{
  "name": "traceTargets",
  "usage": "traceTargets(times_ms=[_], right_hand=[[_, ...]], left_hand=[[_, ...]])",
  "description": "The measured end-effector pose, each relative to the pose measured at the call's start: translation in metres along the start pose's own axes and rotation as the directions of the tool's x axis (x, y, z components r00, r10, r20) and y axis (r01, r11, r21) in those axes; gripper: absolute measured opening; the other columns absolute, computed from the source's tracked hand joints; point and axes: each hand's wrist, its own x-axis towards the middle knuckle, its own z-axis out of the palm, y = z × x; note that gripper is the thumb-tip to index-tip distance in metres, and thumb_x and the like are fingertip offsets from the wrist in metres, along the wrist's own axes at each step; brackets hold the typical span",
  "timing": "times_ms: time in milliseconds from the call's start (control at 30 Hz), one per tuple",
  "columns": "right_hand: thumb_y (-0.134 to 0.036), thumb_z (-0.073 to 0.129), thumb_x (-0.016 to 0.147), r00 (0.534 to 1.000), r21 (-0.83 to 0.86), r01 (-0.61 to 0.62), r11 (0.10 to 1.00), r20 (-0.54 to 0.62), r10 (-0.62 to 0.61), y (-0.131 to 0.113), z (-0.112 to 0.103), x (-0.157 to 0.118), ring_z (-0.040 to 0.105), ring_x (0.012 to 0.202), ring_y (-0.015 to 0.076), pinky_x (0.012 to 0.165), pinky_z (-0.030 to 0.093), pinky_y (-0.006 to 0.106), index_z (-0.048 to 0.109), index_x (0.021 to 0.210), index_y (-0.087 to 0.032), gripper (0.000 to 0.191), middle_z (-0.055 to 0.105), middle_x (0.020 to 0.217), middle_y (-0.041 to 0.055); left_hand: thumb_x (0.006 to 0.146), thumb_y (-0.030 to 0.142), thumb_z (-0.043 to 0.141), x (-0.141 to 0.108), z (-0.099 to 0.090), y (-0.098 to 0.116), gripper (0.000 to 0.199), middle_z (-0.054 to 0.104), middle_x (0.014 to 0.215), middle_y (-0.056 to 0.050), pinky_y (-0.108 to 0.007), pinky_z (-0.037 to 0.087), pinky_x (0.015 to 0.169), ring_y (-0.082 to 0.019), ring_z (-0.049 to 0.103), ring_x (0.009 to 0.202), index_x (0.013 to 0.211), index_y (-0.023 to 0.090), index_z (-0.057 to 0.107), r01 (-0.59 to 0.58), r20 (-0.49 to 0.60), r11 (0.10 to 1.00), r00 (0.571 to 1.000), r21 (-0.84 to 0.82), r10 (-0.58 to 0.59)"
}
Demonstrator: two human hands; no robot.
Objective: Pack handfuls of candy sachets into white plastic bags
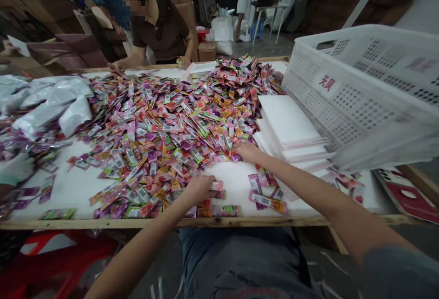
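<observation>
A wide heap of small colourful packets, pink, purple, green and orange with barcodes, covers the white tabletop. My left hand is at the heap's near edge, its fingers closed on a pink packet that sticks out to the right. Farther forward, my right hand reaches into the heap's right edge. Its fingertips are bent together at a purple packet; the exact hold is partly hidden. A few loose packets lie below my right forearm.
White flat sheets or bags are stacked beside a white perforated crate at right. Filled white bags lie at left, near another person's gloved hand. Across the table, a person in a brown shirt handles packets. A wooden edge borders the table.
</observation>
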Motion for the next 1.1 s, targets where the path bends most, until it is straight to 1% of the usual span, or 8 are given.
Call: traceTargets(times_ms=[200, 367, 533, 633, 733, 833, 933, 1100], right_hand=[[-0.003, 0.053, 0.065, 0.994, -0.031, 0.103, 0.994, 0.026, -0.103, 0.005, 0.009, -0.004, 0.058, 0.089, 0.0241, 0.078, 0.042, 0.031, 0.064, 0.09, -0.011, 0.029, 0.062, 0.098, 0.0146], [-0.011, 0.058, 0.063, 0.982, 0.239, 0.088, 0.967, -0.184, -0.044, 0.001, 0.004, -0.009, 0.054, 0.097, 0.022, 0.087, 0.039, 0.03, 0.063, 0.09, -0.015, 0.027, 0.062, 0.099, 0.0077], [-0.018, 0.053, 0.069, 0.952, 0.351, 0.01, 0.936, -0.29, 0.099, -0.006, -0.016, -0.054, 0.056, 0.087, 0.0221, 0.077, 0.042, 0.03, 0.057, 0.098, -0.013, 0.03, 0.062, 0.093, 0.0085], [-0.022, 0.052, 0.069, 0.951, 0.378, -0.088, 0.922, -0.242, 0.19, -0.004, -0.022, -0.102, 0.058, 0.072, 0.0188, 0.066, 0.042, 0.025, 0.058, 0.086, -0.015, 0.019, 0.062, 0.078, 0.0046], [-0.029, 0.054, 0.07, 0.971, 0.302, -0.238, 0.923, 0.061, 0.231, -0.009, -0.001, -0.141, 0.057, 0.061, 0.0183, 0.058, 0.042, 0.025, 0.059, 0.073, -0.016, 0.014, 0.061, 0.064, 0.004], [-0.016, 0.057, 0.063, 0.953, 0.201, -0.268, 0.942, 0.202, 0.228, -0.022, 0.031, -0.159, 0.06, 0.081, 0.024, 0.069, 0.044, 0.028, 0.061, 0.084, -0.013, 0.021, 0.064, 0.09, 0.0127], [-0.005, 0.053, 0.057, 0.966, 0.262, -0.236, 0.936, 0.173, 0.195, -0.029, 0.045, -0.161, 0.058, 0.093, 0.0249, 0.079, 0.044, 0.031, 0.061, 0.089, -0.014, 0.034, 0.06, 0.107, 0.0143], [-0.02, 0.051, 0.066, 0.963, 0.544, -0.197, 0.816, -0.051, 0.266, -0.016, 0.03, -0.155, 0.059, 0.074, 0.0188, 0.069, 0.044, 0.026, 0.059, 0.075, -0.018, 0.012, 0.063, 0.078, 0.0046]], left_hand=[[0.071, 0.012, 0.049, -0.011, 0.021, 0.022, 0.023, 0.065, 0.092, -0.01, -0.037, 0.043, 0.08, -0.025, 0.059, 0.091, 0.089, 0.018, 0.06, -0.109, 0.017, 0.984, 0.994, 0.14, 0.108], [0.068, 0.01, 0.051, -0.019, 0.009, 0.035, 0.033, 0.057, 0.113, -0.006, -0.036, 0.037, 0.091, -0.022, 0.05, 0.106, 0.099, 0.022, 0.053, -0.314, -0.099, 0.948, 0.946, -0.046, 0.308], [0.072, 0.033, 0.057, -0.027, -0.041, -0.018, 0.042, 0.062, 0.095, -0.004, -0.027, 0.045, 0.074, -0.019, 0.059, 0.086, 0.11, 0.02, 0.045, -0.08, -0.366, 0.973, 0.931, -0.219, -0.006], [0.071, 0.042, 0.057, -0.024, -0.064, -0.068, 0.056, 0.064, 0.093, -0.004, -0.027, 0.045, 0.07, -0.021, 0.062, 0.081, 0.12, 0.021, 0.042, 0.131, -0.306, 0.99, 0.941, -0.056, -0.142], [0.071, 0.037, 0.057, -0.016, -0.063, -0.095, 0.048, 0.064, 0.102, -0.007, -0.028, 0.045, 0.073, -0.025, 0.061, 0.091, 0.116, 0.023, 0.049, 0.152, -0.045, 0.965, 0.988, 0.214, -0.146], [0.069, 0.025, 0.057, -0.011, -0.049, -0.098, 0.045, 0.064, 0.107, -0.005, -0.028, 0.045, 0.076, -0.024, 0.059, 0.098, 0.114, 0.026, 0.051, 0.145, 0.038, 0.929, 0.985, 0.34, -0.167], [0.067, 0.019, 0.056, -0.015, -0.038, -0.097, 0.042, 0.064, 0.105, -0.007, -0.03, 0.045, 0.076, -0.025, 0.059, 0.097, 0.109, 0.023, 0.054, 0.115, 0.005, 0.93, 0.992, 0.348, -0.125], [0.073, 0.018, 0.046, -0.036, -0.047, -0.093, 0.028, 0.063, 0.097, -0.007, -0.032, 0.043, 0.081, -0.022, 0.057, 0.093, 0.098, 0.02, 0.059, -0.025, -0.197, 0.98, 0.978, 0.199, 0.065]])
